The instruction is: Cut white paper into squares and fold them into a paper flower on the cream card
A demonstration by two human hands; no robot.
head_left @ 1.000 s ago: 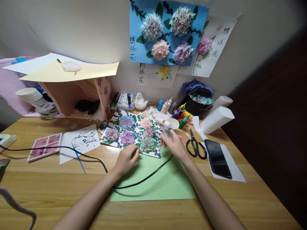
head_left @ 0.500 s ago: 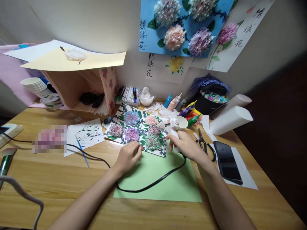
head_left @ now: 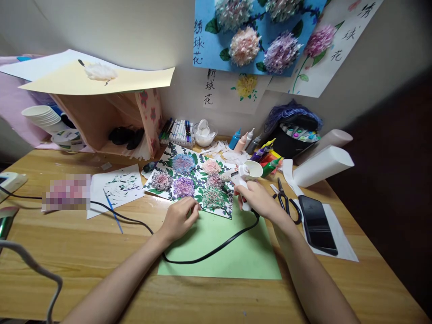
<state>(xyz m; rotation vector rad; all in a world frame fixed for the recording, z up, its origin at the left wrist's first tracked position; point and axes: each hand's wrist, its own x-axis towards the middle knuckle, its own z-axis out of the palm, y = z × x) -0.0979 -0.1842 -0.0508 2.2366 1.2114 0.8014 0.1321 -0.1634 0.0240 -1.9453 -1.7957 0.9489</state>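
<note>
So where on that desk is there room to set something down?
The roomiest bare wood lies between the grey cable and left forearm, nearer than the blue stick. Another patch lies right of the right forearm, nearer than the phone. The back is crowded with markers, a bowl and bottles; a black cord crosses the green sheet.

glue gun (head_left: pixel 240 174) partly behind right grip (head_left: pixel 255 198), pink item (head_left: pixel 67 192) pixelated; blue picture (head_left: pixel 258 36) cropped above
</note>
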